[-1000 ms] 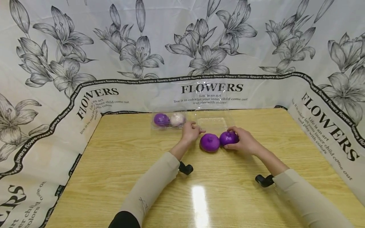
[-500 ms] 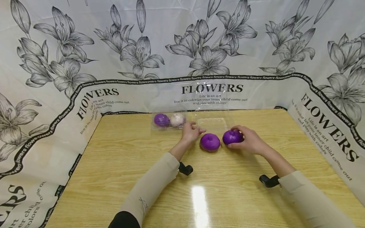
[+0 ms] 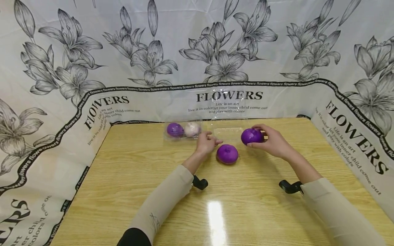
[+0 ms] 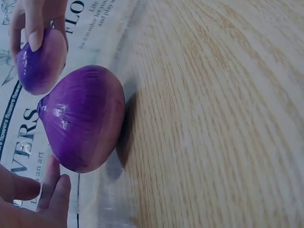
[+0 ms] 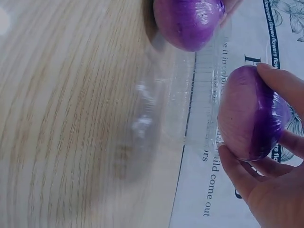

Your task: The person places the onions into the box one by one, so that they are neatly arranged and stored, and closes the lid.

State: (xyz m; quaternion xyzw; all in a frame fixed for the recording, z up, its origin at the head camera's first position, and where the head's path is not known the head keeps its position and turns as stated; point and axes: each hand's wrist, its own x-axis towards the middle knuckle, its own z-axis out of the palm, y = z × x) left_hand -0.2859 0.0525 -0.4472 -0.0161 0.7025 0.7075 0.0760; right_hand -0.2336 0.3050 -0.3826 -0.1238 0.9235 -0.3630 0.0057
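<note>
right hand (image 3: pixel 273 141): one held onion (image 3: pixel 250 136) — table (image 3: pixel 252 212): one loose onion (image 3: pixel 227 154)

Along back of table (image 3: pixel 147 157), filled box (image 3: pixel 184 137) left of open box (image 3: pixel 228 134), cloth (image 3: pixel 197 51) behind both. Filled box: one bulb (image 3: pixel 175 130) left, another bulb (image 3: pixel 192 129) right. Loose bulb (image 3: pixel 227 154) on table before open box, right of your left hand (image 3: pixel 206 142). Held bulb (image 3: pixel 250 136) in your right hand (image 3: pixel 272 140), behind and right of loose bulb.

Yellowish wood-grain table (image 3: pixel 147 164), purple onion (image 3: pixel 227 154), clear plastic tray (image 3: pixel 228 132) behind it, filled clear box (image 3: pixel 181 138) at left
</note>
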